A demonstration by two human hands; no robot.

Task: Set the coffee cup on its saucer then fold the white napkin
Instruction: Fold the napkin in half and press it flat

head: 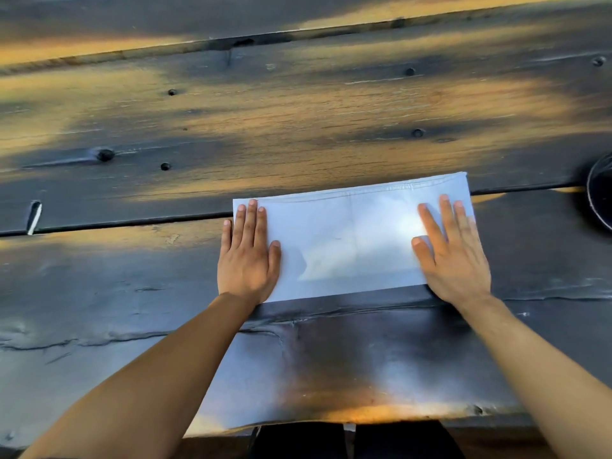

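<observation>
The white napkin (351, 236) lies flat on the dark wooden table as a wide rectangle, its hemmed edges stacked along the far side. My left hand (248, 256) presses flat on the napkin's left end with straight fingers. My right hand (452, 253) presses flat on its right end, fingers spread. A dark round dish with a pale rim (601, 190), possibly the saucer, is cut off by the right edge of the view. No coffee cup can be made out.
The table (298, 120) is made of dark planks with gaps, knots and screw heads. Its near edge (331, 422) runs just above my lap. A small white sliver (34, 217) sticks out of a plank gap at the left.
</observation>
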